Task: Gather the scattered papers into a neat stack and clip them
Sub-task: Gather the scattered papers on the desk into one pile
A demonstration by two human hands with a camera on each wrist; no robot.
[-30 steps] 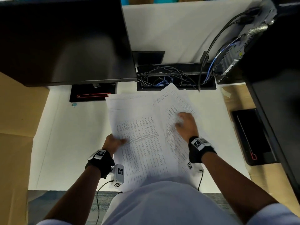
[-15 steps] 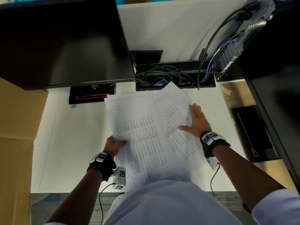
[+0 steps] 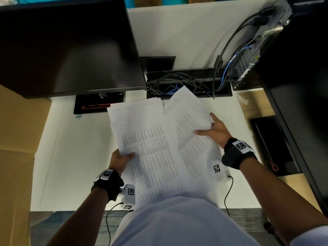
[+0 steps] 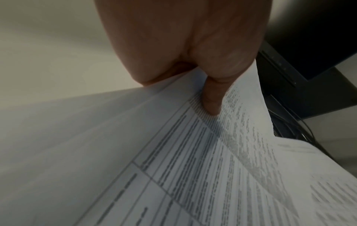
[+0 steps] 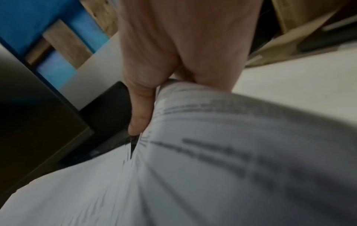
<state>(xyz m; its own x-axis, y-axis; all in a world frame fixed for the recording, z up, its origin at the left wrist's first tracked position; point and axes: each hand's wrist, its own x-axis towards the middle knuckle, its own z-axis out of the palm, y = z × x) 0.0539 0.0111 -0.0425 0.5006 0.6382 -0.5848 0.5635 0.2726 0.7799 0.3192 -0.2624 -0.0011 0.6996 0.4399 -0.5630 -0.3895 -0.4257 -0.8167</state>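
Papers [image 3: 150, 148] fan across mid-frame above the white desk [image 3: 71, 157], printed tables facing up. The left hand [image 3: 120, 159] pinches their left edge, thumb on top; the right hand [image 3: 215, 131] grips the right sheets, which bow upward. Hands well apart.

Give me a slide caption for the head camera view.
Both hands, left hand and right hand, pinch skewed printed papers above a white desk.
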